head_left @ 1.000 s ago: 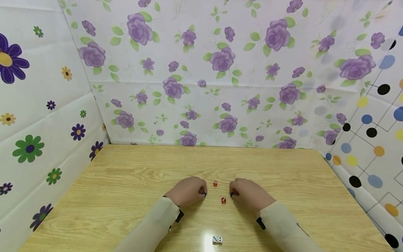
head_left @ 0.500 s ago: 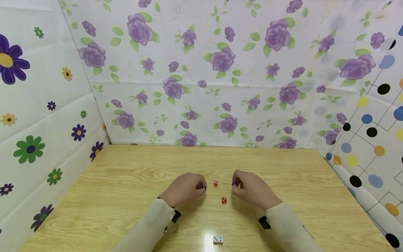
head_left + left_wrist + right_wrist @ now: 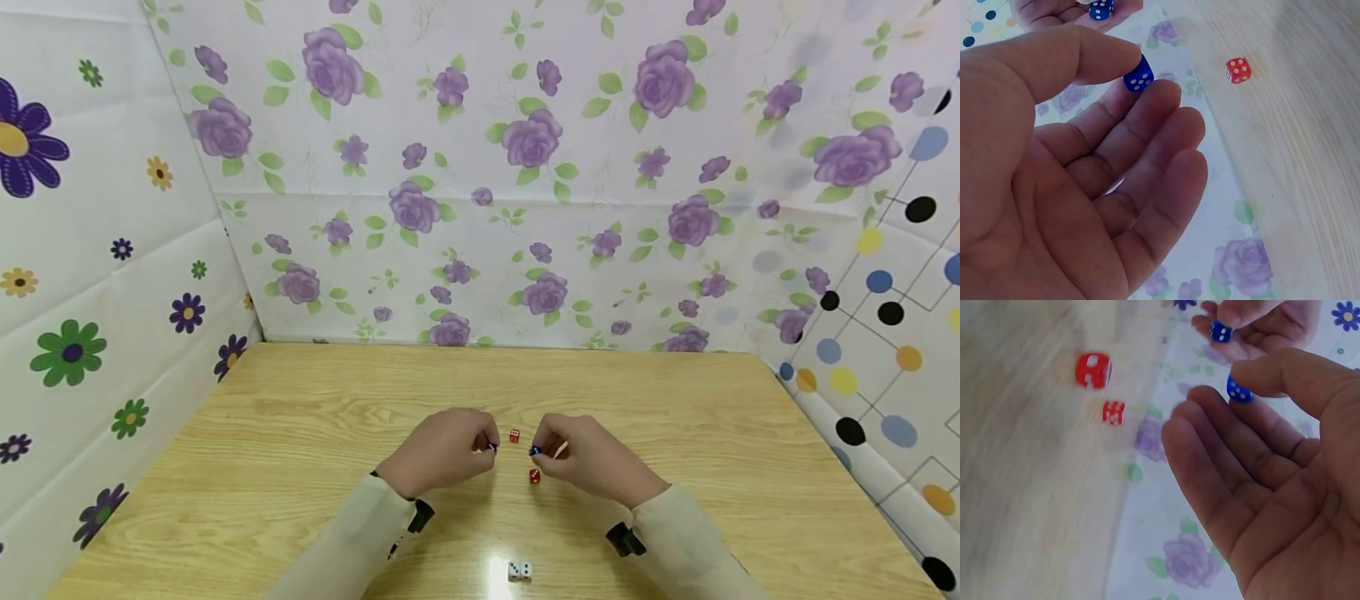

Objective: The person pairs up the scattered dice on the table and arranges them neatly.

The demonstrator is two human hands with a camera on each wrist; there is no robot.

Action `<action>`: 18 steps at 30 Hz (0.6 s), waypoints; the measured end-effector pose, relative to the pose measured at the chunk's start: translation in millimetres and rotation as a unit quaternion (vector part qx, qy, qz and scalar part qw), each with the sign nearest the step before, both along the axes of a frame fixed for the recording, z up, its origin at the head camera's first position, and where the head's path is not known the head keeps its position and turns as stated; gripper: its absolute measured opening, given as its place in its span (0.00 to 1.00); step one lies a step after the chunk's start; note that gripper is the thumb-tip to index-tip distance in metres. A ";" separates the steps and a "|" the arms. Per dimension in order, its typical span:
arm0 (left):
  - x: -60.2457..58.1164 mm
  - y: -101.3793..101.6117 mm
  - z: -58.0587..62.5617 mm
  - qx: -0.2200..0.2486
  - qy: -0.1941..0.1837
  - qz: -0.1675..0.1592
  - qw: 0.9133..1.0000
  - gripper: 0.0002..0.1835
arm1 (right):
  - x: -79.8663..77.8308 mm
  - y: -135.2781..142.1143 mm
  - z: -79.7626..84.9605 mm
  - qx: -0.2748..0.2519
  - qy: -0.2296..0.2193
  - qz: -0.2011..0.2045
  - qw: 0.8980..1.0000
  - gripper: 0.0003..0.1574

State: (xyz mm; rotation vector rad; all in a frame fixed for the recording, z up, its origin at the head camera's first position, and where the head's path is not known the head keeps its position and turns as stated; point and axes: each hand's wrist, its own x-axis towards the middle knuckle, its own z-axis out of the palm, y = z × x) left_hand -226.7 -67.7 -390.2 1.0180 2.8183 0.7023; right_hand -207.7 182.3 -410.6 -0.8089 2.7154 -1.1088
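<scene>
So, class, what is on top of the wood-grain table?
Two red dice sit on the wood-grain table, with two white dice side by side nearer the person. In the head view, the left hand, right hand and sleeves cover parts of its surface, hiding anything there.

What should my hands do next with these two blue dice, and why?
I'd probably lower them and set them side by side on the table. Your left hand pinches one blue die, your right hand pinches a second blue die, and the white dice nearer you already sit side by side.
</scene>
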 end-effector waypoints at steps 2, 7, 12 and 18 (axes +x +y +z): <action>0.4 1.0 -1.1 -0.003 -0.002 -0.002 1.000 0.04 | 0.7 -3.1 -2.6 -0.009 -0.014 0.023 1.000 0.06; -0.6 3.2 -7.0 -0.020 -0.019 -0.004 1.000 0.04 | 0.6 -10.4 -11.3 0.003 -0.026 0.062 0.998 0.06; 0.7 5.8 -12.6 -0.037 -0.046 -0.018 0.998 0.06 | 1.0 -12.2 -13.6 0.035 -0.012 0.067 0.997 0.08; 2.2 6.6 -13.8 -0.037 -0.050 -0.027 0.998 0.06 | 2.1 -8.3 -10.4 0.089 0.040 0.039 0.994 0.06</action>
